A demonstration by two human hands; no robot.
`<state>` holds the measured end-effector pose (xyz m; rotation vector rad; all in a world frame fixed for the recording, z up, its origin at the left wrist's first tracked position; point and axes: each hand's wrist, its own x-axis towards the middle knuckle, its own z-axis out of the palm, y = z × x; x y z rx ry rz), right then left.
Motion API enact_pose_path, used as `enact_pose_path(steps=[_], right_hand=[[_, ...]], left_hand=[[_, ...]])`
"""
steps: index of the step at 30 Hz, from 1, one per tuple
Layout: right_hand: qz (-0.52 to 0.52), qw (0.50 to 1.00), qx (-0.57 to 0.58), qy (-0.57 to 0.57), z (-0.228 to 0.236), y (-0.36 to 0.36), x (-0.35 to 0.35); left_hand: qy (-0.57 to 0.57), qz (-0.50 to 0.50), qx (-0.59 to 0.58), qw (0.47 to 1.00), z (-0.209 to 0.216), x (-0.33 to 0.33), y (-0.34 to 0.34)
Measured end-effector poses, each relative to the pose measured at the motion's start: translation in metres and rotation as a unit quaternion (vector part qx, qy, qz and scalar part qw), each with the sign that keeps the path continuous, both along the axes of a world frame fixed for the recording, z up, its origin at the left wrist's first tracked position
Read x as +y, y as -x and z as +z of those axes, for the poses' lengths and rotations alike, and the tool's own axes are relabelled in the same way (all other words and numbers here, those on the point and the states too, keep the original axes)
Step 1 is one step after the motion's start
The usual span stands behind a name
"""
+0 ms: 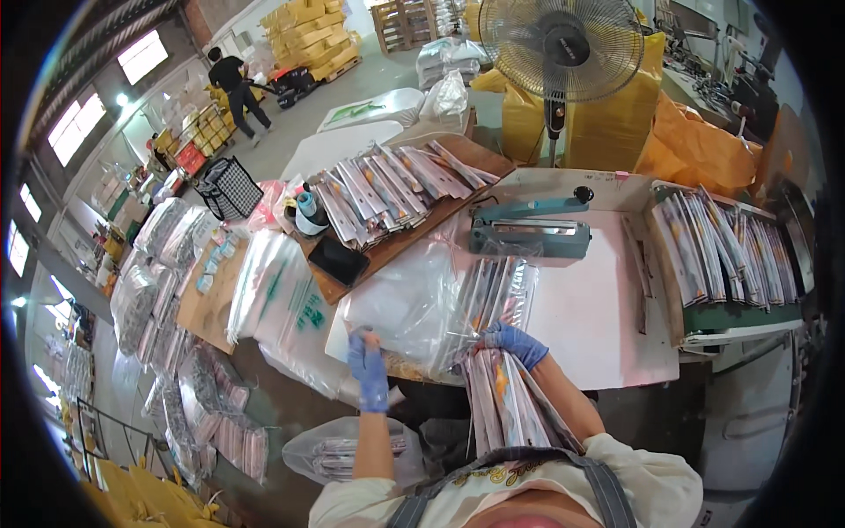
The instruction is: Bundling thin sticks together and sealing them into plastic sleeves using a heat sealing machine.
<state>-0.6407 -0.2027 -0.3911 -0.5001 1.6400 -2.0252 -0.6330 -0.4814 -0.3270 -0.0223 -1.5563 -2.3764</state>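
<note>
My left hand point(369, 374), in a blue glove, is raised at the table's front edge with its fingers curled. Whatever it may pinch is too small to make out. Beside it a large clear plastic bag point(400, 304) lies spread on the table. My right hand point(518, 343), also gloved in blue, is closed around the upper end of a bundle of flat packets point(506, 400), which hangs down against my front. Just beyond that hand, more flat packets point(500, 286) lie in clear plastic.
Behind stands a teal bag sealer point(528, 233). A green-lined box of packets point(726, 251) is at right; a wooden board point(440, 216) bears packets and a black phone point(339, 261). A fan point(563, 44) rises at the back. Wrapped bundles point(207, 396) are piled left; a person point(233, 88) walks far off.
</note>
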Motion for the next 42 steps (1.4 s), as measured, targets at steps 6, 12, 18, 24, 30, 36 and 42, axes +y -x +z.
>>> enact_pose_path(steps=[6,12,18,24,30,36,42], right_hand=[[-0.076,0.995,-0.061,-0.003,0.032,-0.028,0.016],[-0.111,0.991,-0.069,0.036,0.077,-0.055,0.008],[-0.067,0.972,0.182,-0.135,0.014,-0.023,-0.027],[-0.111,0.993,-0.037,-0.033,0.034,-0.051,0.019],[-0.33,0.938,-0.048,-0.093,-0.005,-0.181,0.085],[-0.494,0.857,-0.147,0.017,-0.053,-0.174,0.09],[-0.49,0.854,-0.173,0.015,-0.066,-0.274,0.036]], left_hand=[[0.518,0.001,-0.009,0.855,-0.017,0.039,0.0],[0.763,-0.093,0.132,0.626,0.029,0.086,-0.044],[0.808,-0.195,0.125,0.541,0.053,0.082,-0.122],[-0.135,-0.196,-0.223,0.945,-0.053,0.127,-0.105],[-0.242,-0.472,-0.437,0.726,-0.038,0.172,-0.142],[-0.129,-0.445,-0.553,0.692,-0.06,0.225,-0.13],[0.228,-0.439,-0.262,0.828,-0.198,0.076,-0.221]])
